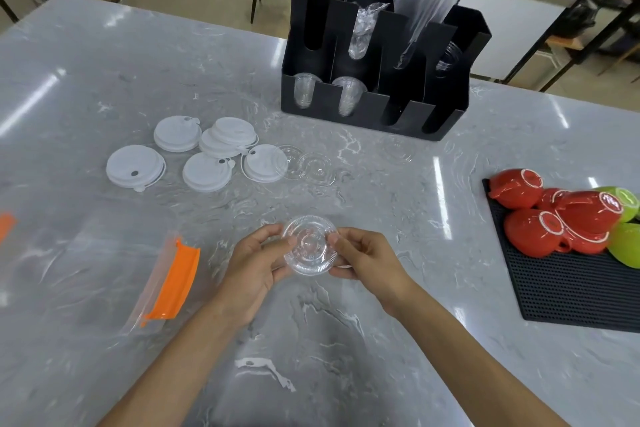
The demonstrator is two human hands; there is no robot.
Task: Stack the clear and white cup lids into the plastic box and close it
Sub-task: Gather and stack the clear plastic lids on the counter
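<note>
We see our left hand (258, 265) and right hand (363, 260) pinching a clear lid (309, 245) between them above the grey bench (346, 340). White lids (201, 156) lie beyond, near a black cup organiser (377, 80).

Grey marble table (104, 80), white lids (204, 152), clear lids (315, 168), black organizer (374, 114), perhaps a plastic box (104, 274)

On the table lie six white lids (135, 166) and three clear lids (317, 169); one more clear lid (309, 245) is held above it. The mat (568, 302) carries four red cups (535, 232) and two green cups (628, 246).
</note>
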